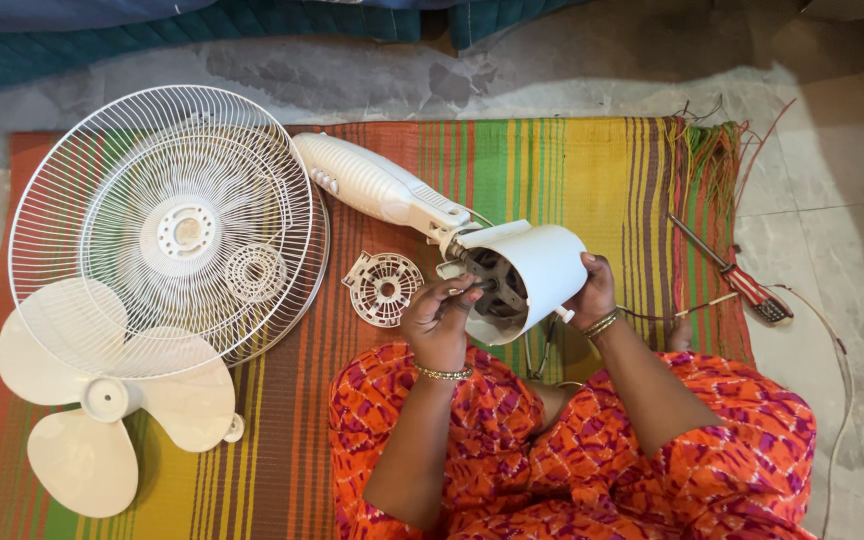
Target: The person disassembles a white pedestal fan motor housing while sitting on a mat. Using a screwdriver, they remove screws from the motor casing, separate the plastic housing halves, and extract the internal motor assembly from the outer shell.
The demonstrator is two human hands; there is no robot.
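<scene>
A white fan motor housing (540,268) lies tilted above my lap, its open end showing the dark motor (490,280). It is joined to a white fan neck (377,185) that stretches up and left across the mat. My right hand (594,292) grips the housing's right side. My left hand (439,318) is at the open end, fingers pinched at the motor front; what they pinch is too small to tell.
Two white wire fan grilles (167,225) lie stacked at the left, with a white three-blade propeller (112,398) below them. A small round white plastic cover (383,288) sits beside my left hand. A red-handled screwdriver (737,275) lies at the striped mat's (572,165) right edge.
</scene>
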